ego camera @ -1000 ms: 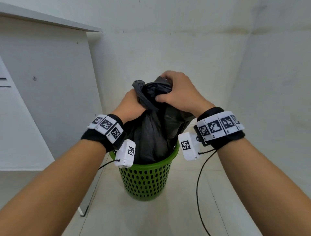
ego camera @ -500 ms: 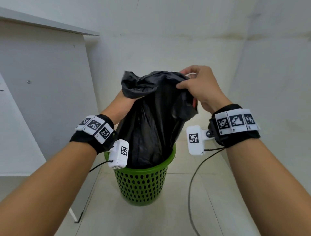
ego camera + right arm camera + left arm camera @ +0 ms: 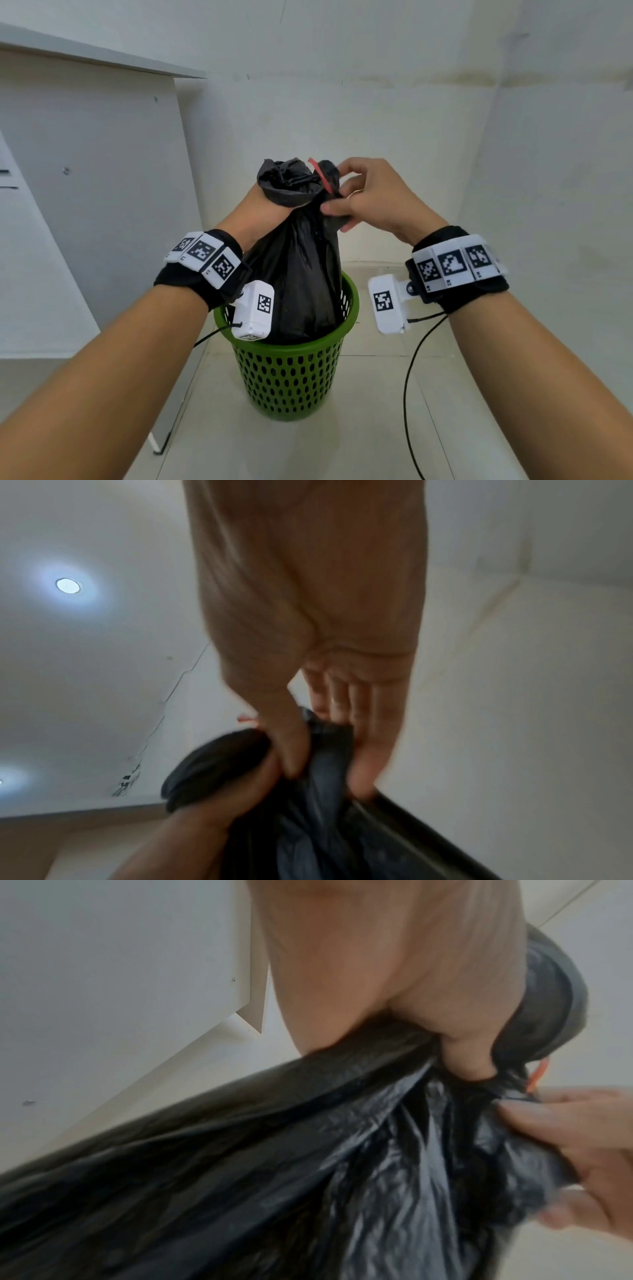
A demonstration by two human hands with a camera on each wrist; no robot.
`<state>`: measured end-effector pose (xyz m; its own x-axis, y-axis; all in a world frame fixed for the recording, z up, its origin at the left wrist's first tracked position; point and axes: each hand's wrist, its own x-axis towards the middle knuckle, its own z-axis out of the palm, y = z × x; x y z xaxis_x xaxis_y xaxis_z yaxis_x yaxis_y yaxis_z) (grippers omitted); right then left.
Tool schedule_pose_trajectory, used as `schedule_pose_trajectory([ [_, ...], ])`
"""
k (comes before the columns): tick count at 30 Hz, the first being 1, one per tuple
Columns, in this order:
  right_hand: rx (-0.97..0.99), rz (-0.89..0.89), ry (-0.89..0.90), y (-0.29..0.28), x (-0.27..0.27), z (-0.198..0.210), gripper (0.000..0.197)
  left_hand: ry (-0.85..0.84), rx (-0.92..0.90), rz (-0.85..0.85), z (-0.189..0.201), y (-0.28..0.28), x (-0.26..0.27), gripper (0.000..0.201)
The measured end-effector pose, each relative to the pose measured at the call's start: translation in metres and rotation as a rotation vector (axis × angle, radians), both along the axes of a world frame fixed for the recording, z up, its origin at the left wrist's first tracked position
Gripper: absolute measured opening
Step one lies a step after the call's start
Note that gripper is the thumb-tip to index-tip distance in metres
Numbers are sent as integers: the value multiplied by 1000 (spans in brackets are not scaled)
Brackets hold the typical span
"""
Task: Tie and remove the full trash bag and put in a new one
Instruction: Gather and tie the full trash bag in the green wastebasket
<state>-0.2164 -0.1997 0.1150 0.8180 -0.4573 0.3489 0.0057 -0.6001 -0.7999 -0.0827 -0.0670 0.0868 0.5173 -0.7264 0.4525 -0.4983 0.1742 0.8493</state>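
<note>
Green bin (image 3: 286, 377) on pale tiled floor (image 3: 359, 428), white walls (image 3: 342, 102).

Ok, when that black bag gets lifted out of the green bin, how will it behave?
Probably floppy: the black bag is thin, creased film, bunched at the neck where the left hand and right hand grip it. Likely slippery, given its sheen. It fills the green bin snugly, so it may drag the bin up.

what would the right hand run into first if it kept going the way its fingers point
The right hand points leftward at the gathered neck of the black trash bag, which its fingertips already pinch. Going on, it would likely press through the bunched plastic into the left hand gripping the far side; depth is uncertain.
</note>
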Motion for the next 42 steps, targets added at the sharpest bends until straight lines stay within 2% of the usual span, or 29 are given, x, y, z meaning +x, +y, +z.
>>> schedule_pose_trajectory([
  [2, -80, -112, -207, 6, 5, 0, 13, 34, 2, -70, 1, 1, -5, 26],
  [4, -141, -205, -384, 10, 9, 5, 9, -5, -4, -100, 2, -1, -7, 38],
  [6, -69, -142, -442, 12, 9, 12, 12, -54, -41, -71, 5, -4, -10, 42],
  [8, 74, 17, -406, 13, 8, 13, 18, -86, -66, -3, 5, -8, -9, 38],
  [10, 192, 77, -414, 11, 11, 6, 31, -19, -78, 46, 3, -10, -3, 37],
  [12, 189, 0, -393, 0, 15, -5, 49, 131, -104, 70, 1, -9, 5, 39],
  [13, 148, -28, -300, -9, 17, -12, 64, 189, -122, 83, 1, -8, 8, 39],
  [15, 73, 44, -15, -14, 18, -33, 99, 220, -133, 76, 2, -7, 9, 38],
  [16, 85, 124, 68, -10, 19, -45, 110, 205, -121, 55, 3, -8, 8, 37],
  [17, 131, 204, 55, -1, 22, -55, 110, 177, -99, 35, 3, -10, 5, 35],
  [19, 240, 233, -106, 21, 32, -71, 91, 48, -24, 26, 2, -19, -2, 32],
  [21, 335, 131, -220, 30, 48, -81, 62, -153, 78, 55, 3, -23, -4, 35],
  [22, 393, 86, -228, 31, 53, -82, 48, -196, 112, 42, 4, -23, 0, 42],
  [24, 564, 43, -203, 27, 54, -78, 32, -149, 154, -83, 0, -13, 15, 66],
  [27, 899, 179, -207, 23, 39, -69, 30, -106, 362, -177, -22, 5, 45, 123],
  [29, 1102, 295, -224, 17, 30, -69, 47, -115, 478, -189, -50, 8, 52, 131],
  [30, 1170, 318, -232, 15, 29, -70, 52, -123, 465, -190, -65, 6, 52, 131],
  [33, 1301, 243, -272, 14, 39, -73, 30, -155, 270, -124, -94, -16, 33, 132],
  [35, 1282, 211, -292, 13, 53, -72, 32, -110, 168, -54, -107, -33, 28, 121],
  [36, 1205, 201, -277, 12, 58, -71, 34, -64, 155, 1, -114, -40, 31, 109],
  [39, 907, 188, -81, 4, 62, -73, 34, 127, 200, 146, -126, -52, 38, 60],
  [40, 808, 173, -26, -2, 61, -78, 36, 225, 220, 175, -127, -52, 40, 45],
  [42, 596, 52, 51, -11, 59, -94, 44, 523, 206, 164, -127, -51, 44, 22],
])
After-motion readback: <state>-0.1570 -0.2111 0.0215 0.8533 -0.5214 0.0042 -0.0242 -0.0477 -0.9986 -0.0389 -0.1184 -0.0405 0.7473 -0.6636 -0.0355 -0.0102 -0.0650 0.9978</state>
